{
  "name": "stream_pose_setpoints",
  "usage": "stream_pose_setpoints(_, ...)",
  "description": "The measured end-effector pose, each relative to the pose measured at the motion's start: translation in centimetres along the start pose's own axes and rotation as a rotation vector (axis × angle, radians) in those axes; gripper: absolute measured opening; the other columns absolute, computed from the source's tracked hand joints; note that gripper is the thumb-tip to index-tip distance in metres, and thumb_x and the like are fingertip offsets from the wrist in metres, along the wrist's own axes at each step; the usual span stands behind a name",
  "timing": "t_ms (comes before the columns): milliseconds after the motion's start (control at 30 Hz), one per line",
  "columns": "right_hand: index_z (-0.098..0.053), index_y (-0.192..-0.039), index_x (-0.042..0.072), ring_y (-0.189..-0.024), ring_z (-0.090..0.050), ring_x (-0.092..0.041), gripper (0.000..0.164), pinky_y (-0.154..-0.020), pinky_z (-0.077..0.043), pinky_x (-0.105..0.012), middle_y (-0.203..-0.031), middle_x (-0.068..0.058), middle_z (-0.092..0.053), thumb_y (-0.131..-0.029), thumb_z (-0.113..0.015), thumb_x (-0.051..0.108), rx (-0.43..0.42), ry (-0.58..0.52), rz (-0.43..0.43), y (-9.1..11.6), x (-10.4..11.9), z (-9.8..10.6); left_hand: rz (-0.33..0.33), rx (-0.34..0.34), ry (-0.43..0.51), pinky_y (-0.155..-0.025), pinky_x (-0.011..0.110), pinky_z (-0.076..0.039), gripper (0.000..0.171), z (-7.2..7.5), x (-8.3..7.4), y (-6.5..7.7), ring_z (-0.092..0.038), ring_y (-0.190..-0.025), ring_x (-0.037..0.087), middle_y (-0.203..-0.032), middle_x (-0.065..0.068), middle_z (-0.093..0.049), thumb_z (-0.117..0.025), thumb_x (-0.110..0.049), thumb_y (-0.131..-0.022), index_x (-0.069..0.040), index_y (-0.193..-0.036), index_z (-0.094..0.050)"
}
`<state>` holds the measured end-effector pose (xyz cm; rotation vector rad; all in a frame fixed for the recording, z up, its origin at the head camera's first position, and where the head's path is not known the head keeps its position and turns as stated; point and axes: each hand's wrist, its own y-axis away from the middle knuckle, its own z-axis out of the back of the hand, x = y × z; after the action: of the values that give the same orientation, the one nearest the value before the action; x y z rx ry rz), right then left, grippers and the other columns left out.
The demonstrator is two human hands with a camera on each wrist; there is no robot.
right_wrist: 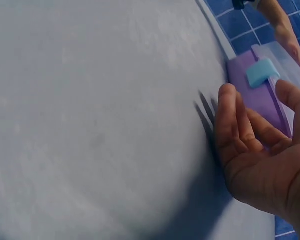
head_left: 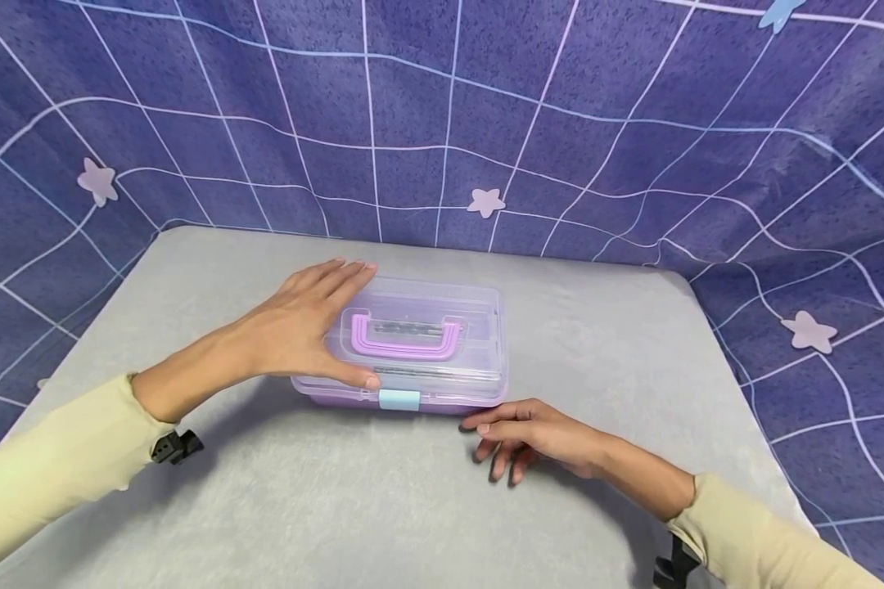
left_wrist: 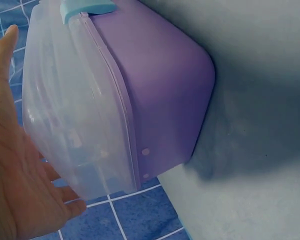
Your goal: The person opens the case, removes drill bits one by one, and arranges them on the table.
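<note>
A purple plastic storage box (head_left: 479, 372) with a see-through lid sits on the grey-covered table. Its pink-purple carry handle (head_left: 407, 353) lies folded flat on the lid, and a light blue latch (head_left: 399, 400) closes the front. My left hand (head_left: 302, 323) spreads over the lid's left part, thumb near the latch and fingers toward the back edge. In the left wrist view that hand's fingers reach along the clear lid (left_wrist: 75, 110). My right hand (head_left: 541, 438) is just in front of the box's right front corner, fingers loosely bent and holding nothing.
The table cover (head_left: 597, 343) is light grey. Behind and beside it hangs a blue-purple curtain (head_left: 412, 106) with a white grid and stars. Small black devices (head_left: 177, 447) are worn at both wrists, below cream sleeves (head_left: 51, 474).
</note>
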<state>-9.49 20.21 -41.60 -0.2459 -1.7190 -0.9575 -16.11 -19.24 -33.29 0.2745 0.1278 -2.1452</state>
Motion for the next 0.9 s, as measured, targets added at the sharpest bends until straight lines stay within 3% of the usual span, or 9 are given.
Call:
stream_pose_setpoints(367,-0.048,-0.172,0.011,-0.092,-0.081,-0.016,0.064,-0.075,-0.066,-0.03,-0.13,-0.01,-0.081,-0.115,-0.064,0.035,0.091,-0.156,0.0,-1.3,0.1,-1.9,-0.026,-0.007,-0.031,-0.142,0.068,-0.014,0.152,-0.4,-0.2,-0.5,-0.012,-0.177,0.046,-0.19,0.017,-0.019,-0.076,-0.099,-0.073,-0.014,-0.183,-0.015)
stream_pose_setpoints(700,-0.043,-0.175,0.015,-0.086,-0.079,-0.012,0.066,-0.071,-0.065,-0.028,-0.126,-0.006,-0.082,-0.115,-0.062,0.036,0.077,-0.227,0.009,-2.7,0.2,-4.3,-0.032,-0.015,-0.019,-0.142,0.07,-0.012,0.145,-0.8,-0.2,-0.7,-0.014,-0.176,0.049,-0.189,0.018,-0.022,-0.079,-0.094,-0.075,-0.015,-0.182,-0.022)
stream_pose_setpoints(900,-0.045,-0.173,0.01,-0.079,-0.075,-0.009,0.067,-0.066,-0.063,-0.025,-0.118,-0.001,-0.083,-0.116,-0.059,0.042,0.026,-0.317,0.014,-3.5,0.3,-6.0,-0.039,-0.022,-0.014,-0.141,0.071,-0.012,0.141,-0.9,-0.1,-0.7,-0.014,-0.175,0.049,-0.189,0.016,-0.022,-0.078,-0.092,-0.078,-0.017,-0.182,-0.021)
